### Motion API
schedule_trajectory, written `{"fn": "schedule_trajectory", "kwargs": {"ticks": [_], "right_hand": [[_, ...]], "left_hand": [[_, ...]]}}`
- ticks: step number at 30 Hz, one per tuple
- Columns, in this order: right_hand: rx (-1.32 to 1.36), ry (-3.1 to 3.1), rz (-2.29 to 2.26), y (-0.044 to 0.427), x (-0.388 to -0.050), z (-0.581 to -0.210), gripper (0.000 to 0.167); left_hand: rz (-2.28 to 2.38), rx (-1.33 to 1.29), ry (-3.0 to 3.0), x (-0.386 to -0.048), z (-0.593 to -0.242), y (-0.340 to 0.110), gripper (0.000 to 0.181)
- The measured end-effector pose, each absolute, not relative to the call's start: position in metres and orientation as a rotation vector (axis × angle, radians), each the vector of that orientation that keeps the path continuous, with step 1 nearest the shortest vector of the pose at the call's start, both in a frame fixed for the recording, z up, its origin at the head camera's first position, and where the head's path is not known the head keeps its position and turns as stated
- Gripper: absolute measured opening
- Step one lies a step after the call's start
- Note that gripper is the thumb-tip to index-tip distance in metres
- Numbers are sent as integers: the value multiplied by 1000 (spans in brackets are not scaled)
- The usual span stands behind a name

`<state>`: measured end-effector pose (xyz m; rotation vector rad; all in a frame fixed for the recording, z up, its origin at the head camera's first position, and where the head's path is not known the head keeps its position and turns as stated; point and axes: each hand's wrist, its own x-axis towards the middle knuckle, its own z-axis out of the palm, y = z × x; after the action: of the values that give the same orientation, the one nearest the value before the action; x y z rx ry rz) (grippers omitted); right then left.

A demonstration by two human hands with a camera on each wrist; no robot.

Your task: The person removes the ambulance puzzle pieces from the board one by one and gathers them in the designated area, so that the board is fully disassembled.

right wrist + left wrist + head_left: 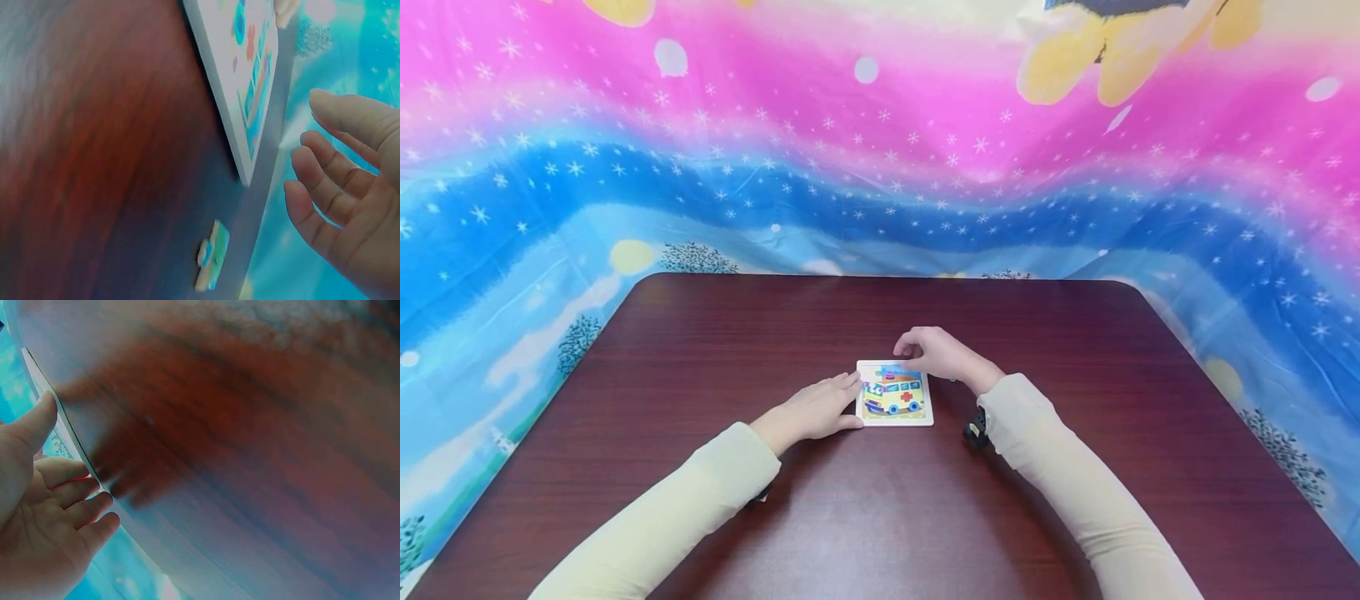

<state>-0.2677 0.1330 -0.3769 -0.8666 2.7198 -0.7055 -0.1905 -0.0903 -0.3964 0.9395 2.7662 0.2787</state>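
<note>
A square puzzle board with a pale frame and an ambulance picture lies on the table. My left hand rests at its left side, fingers nearly straight. In the left wrist view the thumb and fingertips of the left hand touch the board's edge. Over the board's upper right part hovers my right hand, its fingers loosely bent. The right wrist view shows nothing between the fingers of the right hand. A loose puzzle piece, green and blue on top, lies on the table beside the board's corner.
The dark red-brown wooden table has rounded far corners. Behind it and along its sides hangs a pink and blue patterned cloth. A black device sits under the right wrist.
</note>
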Motion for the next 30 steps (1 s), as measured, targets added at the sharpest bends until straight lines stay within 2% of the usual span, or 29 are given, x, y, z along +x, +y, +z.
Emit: {"fn": "schedule_trajectory", "kwargs": {"ticks": [18, 25, 30], "right_hand": [[-890, 2682, -539, 114, -265, -392, 24], [-868, 2671, -449, 111, -263, -390, 33], [-881, 2667, -453, 111, -265, -391, 30]], "left_hand": [[252, 921, 2773, -191, -397, -90, 66], [254, 917, 2770, -190, -396, -90, 67], [251, 912, 2772, -190, -396, -90, 67]]}}
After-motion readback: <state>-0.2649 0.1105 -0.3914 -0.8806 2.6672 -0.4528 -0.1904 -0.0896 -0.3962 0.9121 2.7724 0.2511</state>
